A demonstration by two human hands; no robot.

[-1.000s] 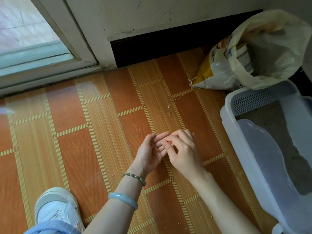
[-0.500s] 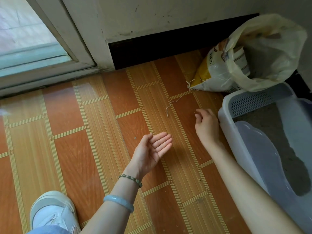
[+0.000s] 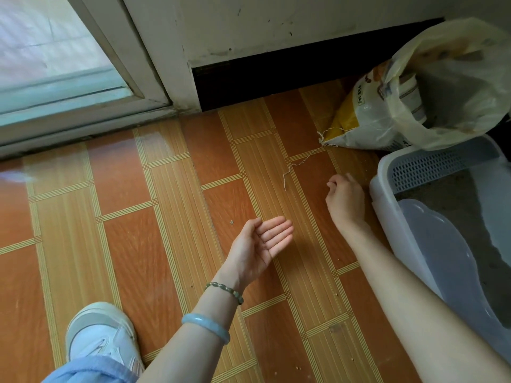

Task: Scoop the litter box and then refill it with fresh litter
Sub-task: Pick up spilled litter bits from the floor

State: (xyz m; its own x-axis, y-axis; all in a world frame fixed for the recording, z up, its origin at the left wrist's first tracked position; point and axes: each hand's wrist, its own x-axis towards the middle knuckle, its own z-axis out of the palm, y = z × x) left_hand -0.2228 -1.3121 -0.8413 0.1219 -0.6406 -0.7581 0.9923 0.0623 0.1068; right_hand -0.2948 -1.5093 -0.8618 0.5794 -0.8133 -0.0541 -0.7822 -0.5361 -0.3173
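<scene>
Tiled floor [image 3: 138, 217], litter box [image 3: 383, 194] beside right hand [image 3: 345, 200]

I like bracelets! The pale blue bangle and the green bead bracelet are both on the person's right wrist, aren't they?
Not quite: in the head view the pale blue bangle and green bead bracelet are both on the person's left wrist.

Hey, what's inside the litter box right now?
Grey litter lies inside the litter box, beyond its perforated ledge. A translucent plastic cover hides much of it, so clumps there cannot be seen.
</scene>
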